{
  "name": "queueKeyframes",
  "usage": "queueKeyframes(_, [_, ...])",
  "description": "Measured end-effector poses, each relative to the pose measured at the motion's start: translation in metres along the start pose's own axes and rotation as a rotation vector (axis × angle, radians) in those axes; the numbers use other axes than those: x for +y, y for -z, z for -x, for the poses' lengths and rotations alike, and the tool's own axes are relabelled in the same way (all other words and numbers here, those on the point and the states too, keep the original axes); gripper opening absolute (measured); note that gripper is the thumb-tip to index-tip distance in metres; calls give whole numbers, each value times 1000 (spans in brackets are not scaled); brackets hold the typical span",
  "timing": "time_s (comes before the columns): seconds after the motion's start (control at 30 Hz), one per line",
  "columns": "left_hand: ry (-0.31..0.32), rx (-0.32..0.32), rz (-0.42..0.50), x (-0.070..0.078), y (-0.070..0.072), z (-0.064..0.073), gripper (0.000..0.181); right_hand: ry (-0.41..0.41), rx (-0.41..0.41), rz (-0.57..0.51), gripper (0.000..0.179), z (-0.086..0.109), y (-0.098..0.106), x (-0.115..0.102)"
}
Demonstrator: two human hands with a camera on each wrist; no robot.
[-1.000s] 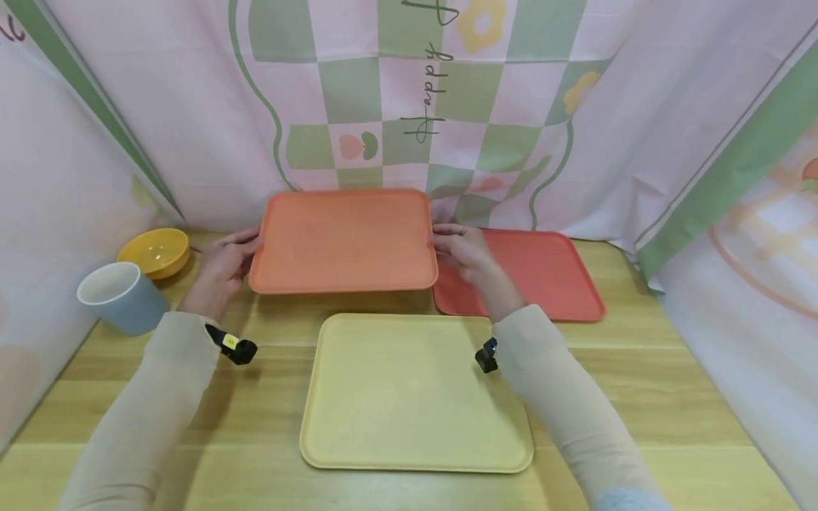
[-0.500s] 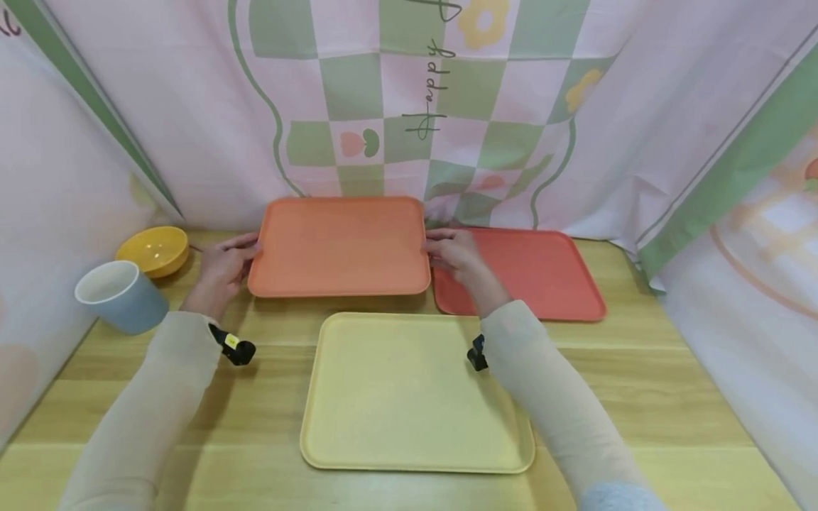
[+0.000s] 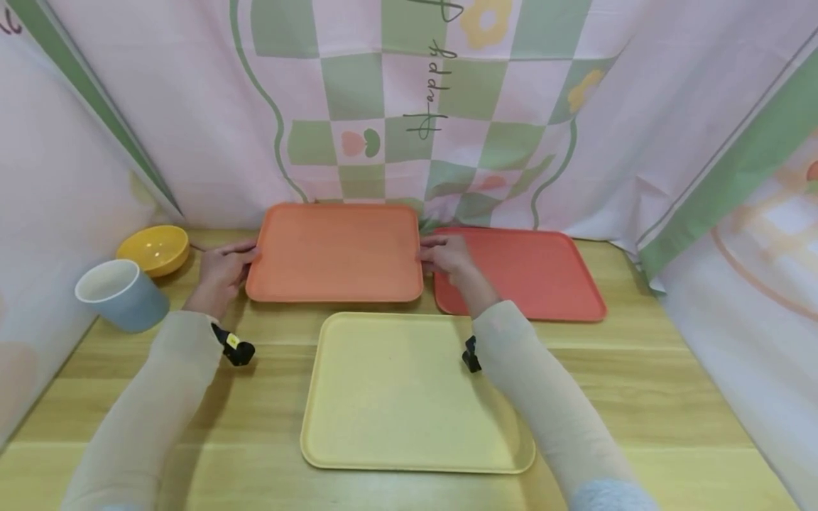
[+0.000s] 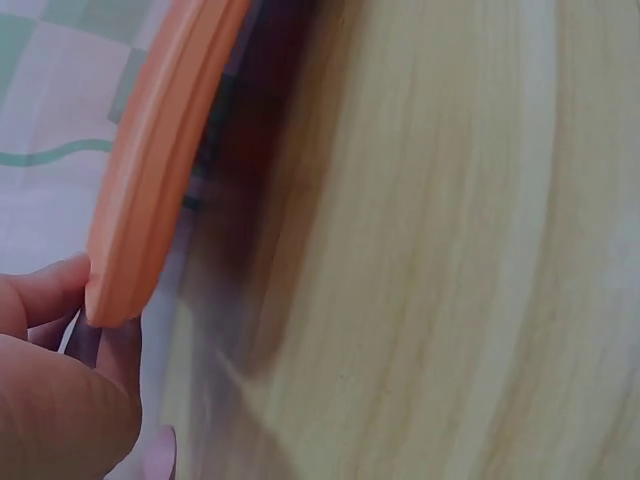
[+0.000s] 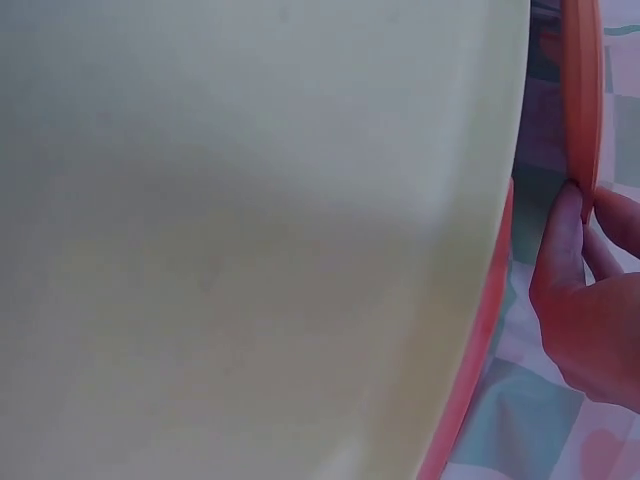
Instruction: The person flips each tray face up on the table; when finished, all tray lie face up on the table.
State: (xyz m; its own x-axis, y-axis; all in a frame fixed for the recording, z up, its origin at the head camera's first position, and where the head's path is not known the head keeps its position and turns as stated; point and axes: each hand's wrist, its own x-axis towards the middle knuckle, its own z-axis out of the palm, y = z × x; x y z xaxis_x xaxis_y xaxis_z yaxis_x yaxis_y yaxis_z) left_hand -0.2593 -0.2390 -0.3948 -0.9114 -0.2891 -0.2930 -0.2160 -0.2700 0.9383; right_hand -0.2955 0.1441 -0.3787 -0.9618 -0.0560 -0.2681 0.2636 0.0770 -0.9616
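Observation:
An orange rectangular tray (image 3: 335, 253) is held level between both hands at the back of the table. My left hand (image 3: 221, 275) grips its left short edge, and the left wrist view shows thumb and fingers pinching the tray's rim (image 4: 150, 190). My right hand (image 3: 451, 264) pinches the opposite edge, its fingers (image 5: 566, 235) at the rim in the right wrist view. A gap shows between tray and wood in the left wrist view. In front lies a pale yellow tray (image 3: 415, 394), partly under my right forearm. A red tray (image 3: 530, 273) lies behind my right hand.
A blue cup (image 3: 124, 298) and a yellow bowl (image 3: 155, 250) stand at the left beside the side curtain. A checked curtain (image 3: 409, 99) hangs along the back edge of the wooden table (image 3: 645, 397).
Both hands have lowered the orange tray toward the table and shifted it slightly left. More of the red tray now shows. The yellow tray, cup and bowl stay put.

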Motion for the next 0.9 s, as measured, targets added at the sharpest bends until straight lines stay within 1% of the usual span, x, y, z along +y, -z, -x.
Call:
queueKeyframes(0.07, [13,12,-42,0,0,0,44,0,-3,14,43,-2,0,2])
queueKeyframes(0.13, [22,17,-64,0,1,-1,40,-6,-9,26,44,-3,0,3])
queueKeyframes(0.23, [12,21,-90,-2,2,-3,38,-9,-4,57,44,-4,-1,5])
queueKeyframes(0.37, [-13,15,-125,-5,3,-5,45,-2,1,71,42,-6,-3,8])
queueKeyframes(0.5, [-7,14,-169,-9,5,-8,48,-19,-3,82,41,-7,-5,10])
queueKeyframes(0.6, [3,19,-235,-9,6,-10,48,-35,-8,98,40,-7,-5,9])
queueKeyframes(0.7, [12,15,-304,-8,5,-13,47,-29,-12,115,39,-7,-7,9])
queueKeyframes(0.8, [22,9,-350,-7,5,-13,46,-11,-1,165,36,-6,-7,8])
queueKeyframes(0.9, [28,4,-370,-6,4,-14,46,-2,14,209,33,-5,-8,8])
